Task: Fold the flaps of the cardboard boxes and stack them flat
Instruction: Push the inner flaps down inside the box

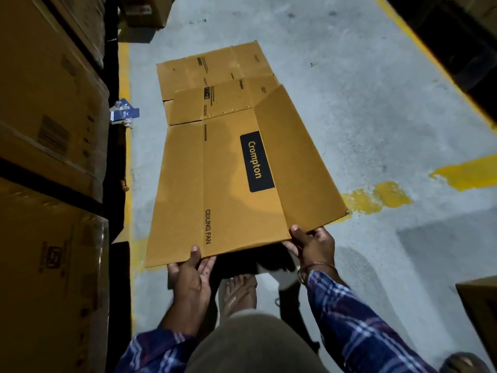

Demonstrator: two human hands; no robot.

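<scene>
Both hands pinch the near edge of the flattened brown cardboard box printed "Crompton" and "CEILING FAN" [215, 184]. On the left hand [192, 275] the thumb lies on top of the board and the fingers are spread flat beneath it. The right hand [312, 244] grips the near corner where the angled side flap [301, 160] meets the main panel, thumb on top, fingers curled under. Both forearms, in blue plaid sleeves [357, 324], reach forward and down from a crouched stance, with a sandalled foot [238, 290] just below the held edge.

I judge the sheet light but wide and fairly stiff, likely to sag or swing if gripped at one point only, so holding it at two spread points along one edge suits it. The right flap stands up at a slant and probably needs pressing down before the box lies flat.

Beyond the hands, the box's far end overlaps a second flattened brown carton [215, 68] lying on the grey concrete floor [363, 103], so the stack seems begun. Tall stacked brown cartons [51, 130] line the left side, beside a yellow painted floor line [124, 76].
</scene>
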